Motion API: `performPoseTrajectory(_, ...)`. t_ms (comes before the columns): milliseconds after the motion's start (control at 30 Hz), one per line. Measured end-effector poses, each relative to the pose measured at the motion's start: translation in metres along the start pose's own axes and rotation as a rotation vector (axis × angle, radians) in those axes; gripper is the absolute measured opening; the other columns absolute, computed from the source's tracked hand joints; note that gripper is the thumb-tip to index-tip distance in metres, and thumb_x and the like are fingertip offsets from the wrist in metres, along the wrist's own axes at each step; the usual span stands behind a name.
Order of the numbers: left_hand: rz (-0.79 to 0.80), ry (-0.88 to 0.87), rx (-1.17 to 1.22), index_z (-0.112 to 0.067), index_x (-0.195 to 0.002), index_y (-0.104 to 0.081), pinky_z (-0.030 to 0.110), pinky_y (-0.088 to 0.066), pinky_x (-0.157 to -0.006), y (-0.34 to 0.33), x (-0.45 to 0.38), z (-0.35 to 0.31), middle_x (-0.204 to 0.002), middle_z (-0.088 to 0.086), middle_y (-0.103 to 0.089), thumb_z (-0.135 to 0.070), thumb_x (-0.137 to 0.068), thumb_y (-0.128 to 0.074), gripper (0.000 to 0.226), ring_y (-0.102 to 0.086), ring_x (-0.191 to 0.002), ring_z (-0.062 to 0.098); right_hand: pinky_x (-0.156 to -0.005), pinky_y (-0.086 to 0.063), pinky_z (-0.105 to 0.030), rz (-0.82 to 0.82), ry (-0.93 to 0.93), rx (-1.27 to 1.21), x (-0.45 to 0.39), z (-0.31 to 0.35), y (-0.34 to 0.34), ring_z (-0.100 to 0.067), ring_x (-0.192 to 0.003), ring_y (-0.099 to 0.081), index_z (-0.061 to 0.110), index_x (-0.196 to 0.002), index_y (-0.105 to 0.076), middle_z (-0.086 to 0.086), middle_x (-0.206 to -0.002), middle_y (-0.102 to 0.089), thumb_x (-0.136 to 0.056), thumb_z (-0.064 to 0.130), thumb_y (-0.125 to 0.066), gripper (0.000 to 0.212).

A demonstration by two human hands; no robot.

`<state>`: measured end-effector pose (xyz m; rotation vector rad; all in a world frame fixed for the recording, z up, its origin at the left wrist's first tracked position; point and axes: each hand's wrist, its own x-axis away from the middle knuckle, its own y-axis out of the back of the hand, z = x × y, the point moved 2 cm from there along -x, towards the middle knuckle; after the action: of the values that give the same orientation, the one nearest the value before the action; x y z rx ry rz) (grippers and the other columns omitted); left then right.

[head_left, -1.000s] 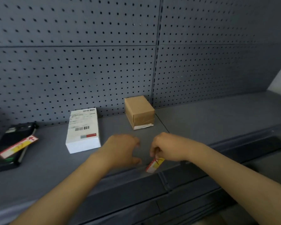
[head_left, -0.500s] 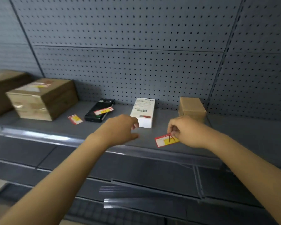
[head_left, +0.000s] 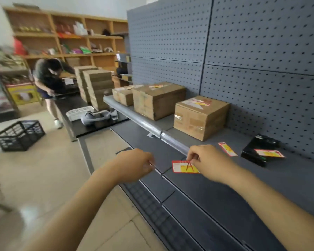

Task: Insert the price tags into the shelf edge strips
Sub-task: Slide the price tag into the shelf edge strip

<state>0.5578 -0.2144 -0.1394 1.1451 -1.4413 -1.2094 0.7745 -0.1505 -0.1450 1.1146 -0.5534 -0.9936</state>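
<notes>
- Red-and-yellow price tag (head_left: 184, 167) is pinched by its right end between the thumb and fingertips of the right hand (head_left: 209, 163), hanging out flat toward the left, just in front of the shelf edge strip (head_left: 153, 126).
- Left hand (head_left: 134, 164) is next to it, a bit apart from the tag, fingers loosely curled. Something thin and dark seems to poke out by the fingertips, but honestly can't tell if it's holding anything.
- Grey shelf (head_left: 288, 178) behind the hands has a second tag (head_left: 227, 149) lying loose on it, and a third tag (head_left: 269, 153) sitting on top of a black box (head_left: 256, 150) near the pegboard (head_left: 252, 51).
- Further left on the same shelf: a taped cardboard box (head_left: 199, 117), then a bigger carton (head_left: 157, 99), both with labels stuck on top.
- Off the shelving, a black plastic crate (head_left: 19, 134) sits on the floor, and another person (head_left: 50, 82) is bent over a low table with stacked cardboard (head_left: 96, 86).
- Wooden shelves (head_left: 71, 37) line the back wall, all pretty blurry.
</notes>
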Motion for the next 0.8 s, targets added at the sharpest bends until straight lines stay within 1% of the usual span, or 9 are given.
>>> performPoseTrajectory(100,-0.025,0.068,0.0,-0.026,-0.115,-0.059,0.029,-0.047,-0.084,0.01,0.015,0.078,-0.112,-0.006,-0.066,-0.039,-0.093,-0.05,0.027,-0.06,-0.103,0.014,-0.07,-0.051,-0.034,0.004,0.073,-0.038,-0.056,0.057,-0.029,-0.013,-0.079,-0.058,0.029,-0.082,-0.062,0.007,-0.087,-0.059,-0.086,0.017,-0.051,0.016)
performPoseTrajectory(167,-0.029,0.111,0.0,-0.027,-0.117,-0.058,0.029,-0.047,-0.084,0.015,0.022,0.123,-0.111,-0.01,-0.066,-0.042,-0.093,-0.05,0.029,-0.059,-0.102,0.012,-0.07,-0.051,-0.035,0.0,0.102,-0.076,-0.087,0.088,-0.047,-0.011,-0.078,-0.057,0.029,-0.08,-0.06,0.011,-0.083,-0.058,-0.085,0.016,-0.051,0.016)
performPoseTrajectory(233,-0.027,0.146,0.005,-0.027,-0.118,-0.056,0.031,-0.048,-0.086,0.017,0.021,0.164,-0.112,-0.011,-0.066,-0.042,-0.093,-0.049,0.03,-0.059,-0.103,0.012,-0.064,-0.049,-0.032,0.004,0.127,-0.096,-0.116,0.112,-0.064,-0.008,-0.074,-0.055,0.028,-0.081,-0.06,0.013,-0.08,-0.057,-0.085,0.016,-0.051,0.016)
performPoseTrajectory(267,-0.023,0.16,0.014,-0.027,-0.118,-0.056,0.031,-0.048,-0.087,0.017,0.019,0.182,-0.112,-0.011,-0.066,-0.042,-0.094,-0.049,0.029,-0.058,-0.103,0.012,-0.062,-0.047,-0.029,0.013,0.139,-0.091,-0.13,0.122,-0.071,-0.007,-0.073,-0.055,0.028,-0.082,-0.06,0.012,-0.08,-0.057,-0.086,0.016,-0.051,0.015)
performPoseTrajectory(333,-0.017,0.175,0.041,-0.028,-0.118,-0.056,0.031,-0.048,-0.086,0.017,0.01,0.214,-0.112,-0.011,-0.066,-0.041,-0.094,-0.05,0.029,-0.059,-0.103,0.011,-0.065,-0.049,-0.032,0.033,0.159,-0.069,-0.159,0.14,-0.083,-0.009,-0.075,-0.056,0.028,-0.084,-0.059,0.008,-0.084,-0.06,-0.087,0.017,-0.051,0.014)
performPoseTrajectory(400,-0.015,0.181,0.053,-0.028,-0.118,-0.056,0.031,-0.049,-0.087,0.017,-0.006,0.245,-0.112,-0.01,-0.066,-0.041,-0.093,-0.051,0.029,-0.059,-0.103,0.011,-0.071,-0.052,-0.037,0.044,0.17,-0.063,-0.191,0.155,-0.093,-0.013,-0.078,-0.058,0.029,-0.085,-0.058,0.007,-0.087,-0.063,-0.087,0.018,-0.051,0.014)
performPoseTrajectory(567,-0.025,0.19,0.048,-0.031,-0.118,-0.055,0.034,-0.05,-0.088,0.022,-0.064,0.32,-0.112,-0.012,-0.064,-0.045,-0.092,-0.05,0.03,-0.058,-0.102,0.011,-0.071,-0.052,-0.037,0.032,0.198,-0.1,-0.28,0.179,-0.118,-0.013,-0.078,-0.059,0.029,-0.086,-0.057,0.006,-0.088,-0.064,-0.087,0.016,-0.05,0.014)
performPoseTrajectory(700,0.0,0.195,0.046,-0.031,-0.119,-0.054,0.029,-0.048,-0.085,0.036,-0.116,0.376,-0.115,-0.012,-0.063,-0.045,-0.092,-0.052,0.031,-0.058,-0.102,0.01,-0.075,-0.052,-0.039,0.039,0.171,-0.114,-0.354,0.187,-0.129,-0.015,-0.084,-0.06,0.028,-0.09,-0.058,0.004,-0.093,-0.066,-0.087,0.016,-0.048,0.016)
performPoseTrajectory(800,0.005,0.182,0.033,-0.032,-0.119,-0.054,0.028,-0.047,-0.085,0.05,-0.153,0.413,-0.116,-0.011,-0.062,-0.046,-0.092,-0.051,0.031,-0.058,-0.102,0.01,-0.073,-0.053,-0.038,0.029,0.145,-0.115,-0.405,0.194,-0.134,-0.014,-0.084,-0.06,0.03,-0.09,-0.058,0.006,-0.094,-0.066,-0.088,0.016,-0.046,0.019)
